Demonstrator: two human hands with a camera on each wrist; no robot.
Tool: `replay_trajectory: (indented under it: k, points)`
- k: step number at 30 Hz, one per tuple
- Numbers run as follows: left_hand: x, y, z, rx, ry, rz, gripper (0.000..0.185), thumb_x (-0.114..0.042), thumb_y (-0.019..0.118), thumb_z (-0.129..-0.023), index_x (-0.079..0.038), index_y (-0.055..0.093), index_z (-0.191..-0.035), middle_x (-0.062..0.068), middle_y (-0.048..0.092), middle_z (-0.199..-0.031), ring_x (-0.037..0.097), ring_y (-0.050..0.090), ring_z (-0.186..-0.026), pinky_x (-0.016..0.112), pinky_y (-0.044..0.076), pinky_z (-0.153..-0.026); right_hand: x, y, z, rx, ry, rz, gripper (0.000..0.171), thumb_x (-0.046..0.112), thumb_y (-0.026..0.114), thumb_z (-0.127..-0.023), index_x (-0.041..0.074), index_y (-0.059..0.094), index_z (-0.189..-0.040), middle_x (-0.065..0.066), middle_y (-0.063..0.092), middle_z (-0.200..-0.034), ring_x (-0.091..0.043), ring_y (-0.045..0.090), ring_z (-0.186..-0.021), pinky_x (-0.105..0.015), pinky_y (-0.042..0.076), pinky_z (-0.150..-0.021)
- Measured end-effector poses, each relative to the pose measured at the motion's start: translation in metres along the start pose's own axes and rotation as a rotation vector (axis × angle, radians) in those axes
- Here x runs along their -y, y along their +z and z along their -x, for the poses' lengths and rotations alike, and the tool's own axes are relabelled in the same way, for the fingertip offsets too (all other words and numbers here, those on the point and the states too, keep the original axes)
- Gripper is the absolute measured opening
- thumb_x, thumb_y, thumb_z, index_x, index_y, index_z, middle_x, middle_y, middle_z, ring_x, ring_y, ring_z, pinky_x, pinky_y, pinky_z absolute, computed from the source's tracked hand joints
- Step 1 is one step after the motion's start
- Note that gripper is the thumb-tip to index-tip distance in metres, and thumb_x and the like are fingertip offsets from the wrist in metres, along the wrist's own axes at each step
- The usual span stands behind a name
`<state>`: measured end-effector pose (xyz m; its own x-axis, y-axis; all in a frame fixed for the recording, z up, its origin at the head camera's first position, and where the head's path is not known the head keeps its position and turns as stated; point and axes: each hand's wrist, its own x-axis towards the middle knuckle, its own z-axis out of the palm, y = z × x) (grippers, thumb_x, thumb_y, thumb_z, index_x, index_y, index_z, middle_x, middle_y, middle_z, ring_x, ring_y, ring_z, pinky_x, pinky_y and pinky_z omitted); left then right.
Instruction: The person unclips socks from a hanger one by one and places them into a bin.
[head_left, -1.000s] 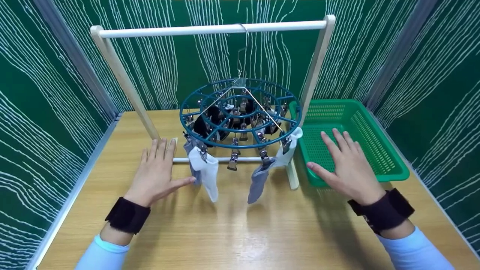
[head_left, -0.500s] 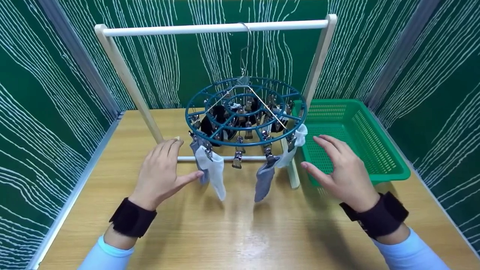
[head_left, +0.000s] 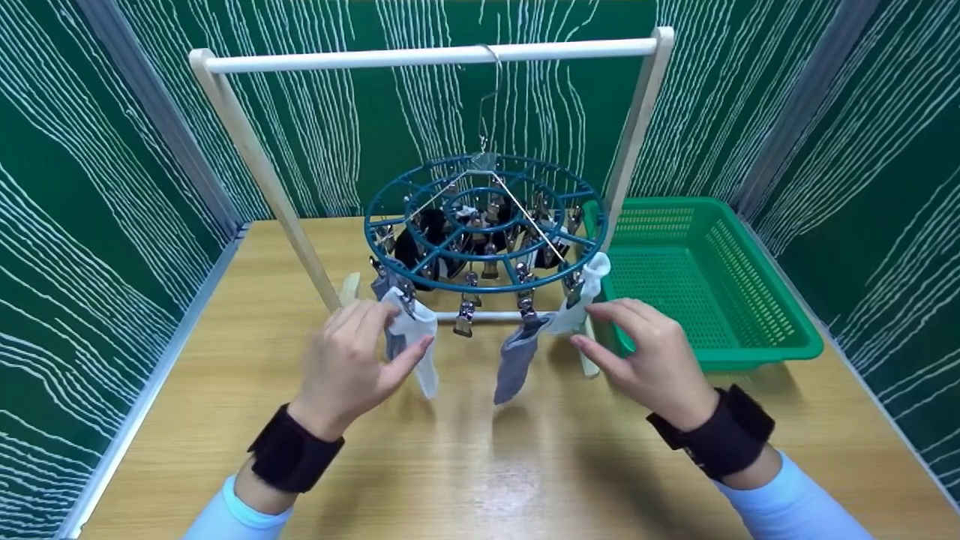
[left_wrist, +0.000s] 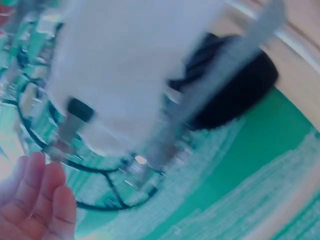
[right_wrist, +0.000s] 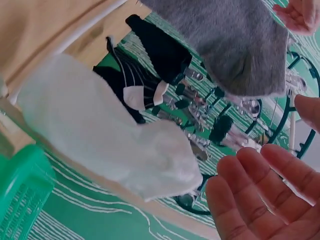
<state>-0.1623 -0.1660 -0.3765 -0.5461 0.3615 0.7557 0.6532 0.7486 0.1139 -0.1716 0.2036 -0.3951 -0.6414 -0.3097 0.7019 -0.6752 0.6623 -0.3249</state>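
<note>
Two hands flanked the round hanger, which hung in the head view from the white top bar of a wooden rack. With the hanger as dial, twelve at its far side, the left hand was between seven and eight, slightly bent and grasping nothing, close to a white sock clipped at seven. A grey sock hung between five and six, a second white sock at four. Just beyond it the right hand was equally free, thumb apart from its fingers. The green basket stood between three and four.

In the left wrist view, relaxed fingers showed near eight o'clock, beside a metal clip; a pale sock filled eleven, a black item two. Blur left it unclear whether the hand touched anything.

In the right wrist view, white fabric lay at nine, grey near one, a black striped piece at eleven; the right fingers, at four, were apart from them.
</note>
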Motion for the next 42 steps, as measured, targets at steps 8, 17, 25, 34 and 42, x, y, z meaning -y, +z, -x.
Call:
replay_trajectory:
  k: [8, 17, 25, 34, 42]
  points:
    - [-0.039, 0.014, -0.018, -0.020, 0.096, 0.166, 0.024, -0.018, 0.087, -0.091, -0.001, 0.074, -0.102, 0.008, 0.077, -0.086, 0.021, 0.073, -0.077, 0.029, 0.064, -0.070, 0.004, 0.003, -0.004, -0.007, -0.025, -0.008, 0.037, 0.009, 0.094, -0.085, -0.001, 0.077, -0.115, -0.013, 0.081, -0.107, -0.026, 0.077, -0.097, -0.046, 0.066, -0.084]
    - [-0.071, 0.032, -0.032, 0.072, 0.034, 0.235, 0.033, -0.021, 0.082, -0.099, 0.005, 0.076, -0.118, 0.015, 0.083, -0.101, 0.023, 0.081, -0.085, 0.031, 0.067, -0.080, 0.007, 0.005, -0.009, -0.008, -0.057, -0.018, 0.040, 0.009, 0.094, -0.084, -0.002, 0.077, -0.118, -0.014, 0.081, -0.110, -0.027, 0.077, -0.101, -0.046, 0.065, -0.086]
    - [-0.079, 0.046, -0.040, 0.251, -0.104, 0.267, 0.049, -0.030, 0.069, -0.109, 0.009, 0.065, -0.138, 0.020, 0.080, -0.121, 0.025, 0.081, -0.089, 0.032, 0.067, -0.083, 0.010, 0.010, -0.009, 0.000, -0.056, -0.043, 0.041, 0.009, 0.094, -0.084, -0.002, 0.077, -0.119, -0.015, 0.081, -0.113, -0.029, 0.078, -0.103, -0.049, 0.066, -0.088]
    - [-0.078, 0.059, -0.057, 0.412, -0.275, 0.342, 0.056, -0.038, 0.065, -0.111, 0.009, 0.064, -0.142, 0.017, 0.077, -0.097, 0.029, 0.081, -0.093, 0.031, 0.067, -0.082, 0.010, 0.017, -0.008, 0.027, -0.048, -0.052, 0.045, 0.010, 0.095, -0.083, -0.005, 0.074, -0.120, -0.017, 0.080, -0.112, -0.031, 0.078, -0.100, -0.050, 0.067, -0.087]
    - [-0.078, 0.068, -0.065, 0.378, -0.326, 0.457, 0.037, -0.029, 0.067, -0.110, 0.001, 0.071, -0.132, 0.014, 0.081, -0.109, 0.026, 0.079, -0.097, 0.031, 0.066, -0.088, 0.005, 0.026, -0.006, 0.066, 0.011, -0.082, 0.049, 0.009, 0.094, -0.085, -0.006, 0.072, -0.125, -0.019, 0.080, -0.115, -0.032, 0.079, -0.103, -0.050, 0.067, -0.091]
